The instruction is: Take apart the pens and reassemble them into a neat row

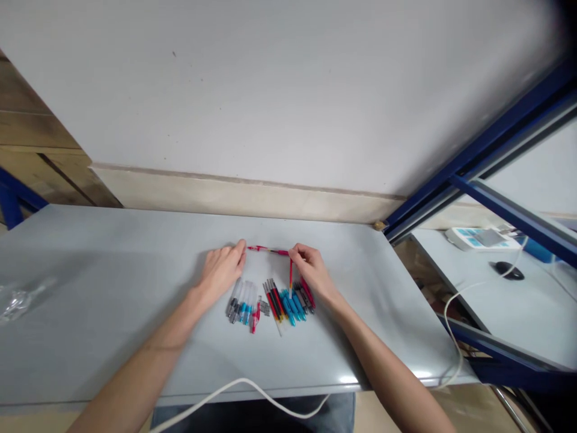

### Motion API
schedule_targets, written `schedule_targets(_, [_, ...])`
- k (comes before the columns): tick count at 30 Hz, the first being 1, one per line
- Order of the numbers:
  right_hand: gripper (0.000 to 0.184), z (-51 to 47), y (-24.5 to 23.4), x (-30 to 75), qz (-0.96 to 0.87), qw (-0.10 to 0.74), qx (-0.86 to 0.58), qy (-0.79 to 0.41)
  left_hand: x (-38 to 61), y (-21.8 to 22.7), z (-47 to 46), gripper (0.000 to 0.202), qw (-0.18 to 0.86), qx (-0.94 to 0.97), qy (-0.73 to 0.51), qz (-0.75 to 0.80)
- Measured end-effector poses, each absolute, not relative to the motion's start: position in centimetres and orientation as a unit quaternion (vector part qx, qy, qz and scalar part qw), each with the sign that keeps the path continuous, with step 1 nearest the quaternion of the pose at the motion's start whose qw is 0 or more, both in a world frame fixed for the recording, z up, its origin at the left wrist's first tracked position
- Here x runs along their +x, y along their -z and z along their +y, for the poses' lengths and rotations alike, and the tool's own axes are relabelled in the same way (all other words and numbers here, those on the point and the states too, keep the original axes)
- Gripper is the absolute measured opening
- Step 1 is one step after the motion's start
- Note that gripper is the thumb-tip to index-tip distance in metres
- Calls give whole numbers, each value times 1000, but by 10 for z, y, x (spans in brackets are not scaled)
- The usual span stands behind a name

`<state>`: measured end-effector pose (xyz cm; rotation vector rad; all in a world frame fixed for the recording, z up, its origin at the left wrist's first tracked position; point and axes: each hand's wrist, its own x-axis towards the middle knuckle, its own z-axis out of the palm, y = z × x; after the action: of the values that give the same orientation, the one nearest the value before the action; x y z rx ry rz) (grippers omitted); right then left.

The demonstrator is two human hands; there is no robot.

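A thin red pen [268, 249] lies level just above the grey table [112, 270], held at both ends. My left hand [222, 270] pinches its left end with closed fingers. My right hand [311, 269] pinches its right end and also grips a red refill [291, 278] that points down toward me. Below the hands lie several loose pen parts: clear barrels with blue and black tips [242, 302] on the left, red, black and orange refills [274, 302] in the middle, blue and red caps [296, 304] on the right.
A white cable [252, 388] loops over the table's near edge. Crumpled clear plastic [15, 299] lies at far left. To the right, past a blue metal frame [478, 153], a second table holds a white device [480, 238] and a black mouse [509, 270].
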<state>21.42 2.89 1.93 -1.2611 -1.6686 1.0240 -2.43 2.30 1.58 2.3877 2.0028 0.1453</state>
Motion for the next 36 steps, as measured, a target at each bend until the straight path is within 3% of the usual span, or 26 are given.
schedule_targets(7, [19,24,-20,214,-727,339,-494,-336,-39,-22,18,7,49,764,-64,640])
schedule_targets(13, [18,20,-21,210,-758,310,-503,-277,-46,-22,6,16,85,764,-111,630])
schedule_targets(26, [19,18,-20,209,-748,320,-460,-356,-34,-40,7,27,111,783,-95,604])
schedule_targets(36, [16,10,-15,200,-819,201,-467,-267,-19,-21,10,33,-16,712,-362,601])
